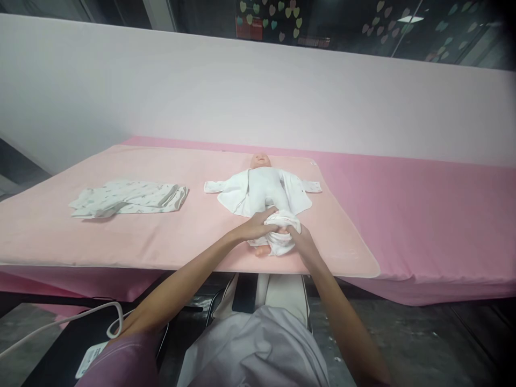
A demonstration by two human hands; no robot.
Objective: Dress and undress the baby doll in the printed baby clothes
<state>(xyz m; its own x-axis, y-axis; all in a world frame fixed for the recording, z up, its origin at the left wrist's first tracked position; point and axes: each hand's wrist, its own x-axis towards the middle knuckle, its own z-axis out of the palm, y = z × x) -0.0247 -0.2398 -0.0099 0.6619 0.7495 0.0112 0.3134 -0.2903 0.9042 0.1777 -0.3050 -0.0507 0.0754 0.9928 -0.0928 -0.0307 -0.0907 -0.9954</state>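
A baby doll point(261, 160) lies on its back, its head toward the wall and its feet toward me. It wears white baby clothes, and a white jacket point(234, 194) is spread open at both sides with its sleeves stretched out. At the doll's legs, white baby pants point(282, 247) are bunched up around one foot. My left hand point(260, 226) grips their left edge, while my right hand point(302, 241) holds the right edge. The doll's other foot point(263, 250) pokes out bare below my left hand.
Folded white printed cloth point(131, 199) lies to the left on the peach mat point(169, 242). Pink sheet point(427, 215) covers the table at right. Behind rises a white partition point(258, 97). A dark phone point(245, 293) lies below the table edge, and a white cable point(80, 316) hangs at lower left.
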